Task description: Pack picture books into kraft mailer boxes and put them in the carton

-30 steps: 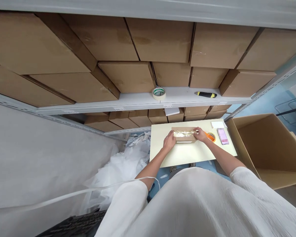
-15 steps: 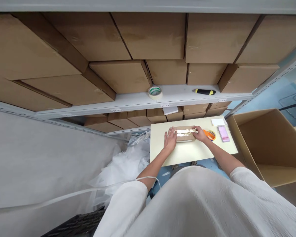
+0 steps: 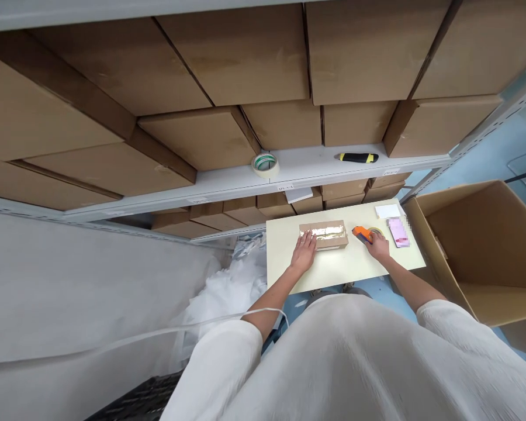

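Observation:
A small cardboard box [image 3: 338, 236] with shiny clear tape along its top lies on the pale yellow board [image 3: 284, 251]. My left hand [image 3: 304, 250] rests over its left end, fingers stretched out on the top and the near side. To the right of the box, my right hand [image 3: 379, 247] is closed around an orange tape dispenser [image 3: 362, 234] lying on the board; a roll of tape shows partly behind the fingers. A pink-purple packet [image 3: 398, 232] and a white card [image 3: 386, 211] lie just beyond that hand.
Cardboard boxes [image 3: 232, 55] fill the metal shelf [image 3: 302, 166] ahead. On its edge sit a masking tape roll [image 3: 265, 165] and a yellow-black utility knife [image 3: 356, 158]. A large open carton [image 3: 495, 251] stands at right; white plastic wrap [image 3: 232, 292] heaps at left.
My right hand has left the box's right end and moved right onto the orange tape dispenser. My left hand stays on the box. The whole view has shifted slightly.

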Demonstrator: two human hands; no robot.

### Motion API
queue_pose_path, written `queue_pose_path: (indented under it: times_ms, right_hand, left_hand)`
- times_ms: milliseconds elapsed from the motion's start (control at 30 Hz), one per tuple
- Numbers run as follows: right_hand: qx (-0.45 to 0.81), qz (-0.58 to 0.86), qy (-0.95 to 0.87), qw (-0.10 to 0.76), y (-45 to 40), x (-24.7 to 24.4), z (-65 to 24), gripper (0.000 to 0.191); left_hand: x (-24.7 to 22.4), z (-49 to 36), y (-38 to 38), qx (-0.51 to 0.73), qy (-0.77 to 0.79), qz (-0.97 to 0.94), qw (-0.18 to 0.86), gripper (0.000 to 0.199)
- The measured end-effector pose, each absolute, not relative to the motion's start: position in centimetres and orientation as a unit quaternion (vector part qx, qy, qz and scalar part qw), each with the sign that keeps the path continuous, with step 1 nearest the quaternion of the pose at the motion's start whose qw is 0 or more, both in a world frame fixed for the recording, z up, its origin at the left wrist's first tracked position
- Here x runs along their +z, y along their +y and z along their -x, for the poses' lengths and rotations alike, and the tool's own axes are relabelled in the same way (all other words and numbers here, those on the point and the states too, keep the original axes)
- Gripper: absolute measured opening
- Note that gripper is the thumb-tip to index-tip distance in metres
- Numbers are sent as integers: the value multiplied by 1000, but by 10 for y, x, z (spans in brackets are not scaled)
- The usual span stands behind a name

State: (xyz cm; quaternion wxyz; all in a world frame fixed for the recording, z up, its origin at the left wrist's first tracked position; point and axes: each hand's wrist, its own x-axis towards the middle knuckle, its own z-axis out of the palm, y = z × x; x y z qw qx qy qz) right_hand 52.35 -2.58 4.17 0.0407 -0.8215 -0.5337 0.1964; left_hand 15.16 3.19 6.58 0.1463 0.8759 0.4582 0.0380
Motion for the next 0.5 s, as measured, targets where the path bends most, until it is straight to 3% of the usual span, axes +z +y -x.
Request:
queue_pose_path:
  times_ms: [300, 500]
  right_hand:
    - [204, 787, -579, -61, -25, 43, -522, 39]
    - [213, 783, -581, -56, -21, 59, -532, 40]
  left_hand:
    - [74, -151, 33, 30, 459, -877, 138, 60]
    - [78, -147, 39, 25, 452, -880, 143, 60]
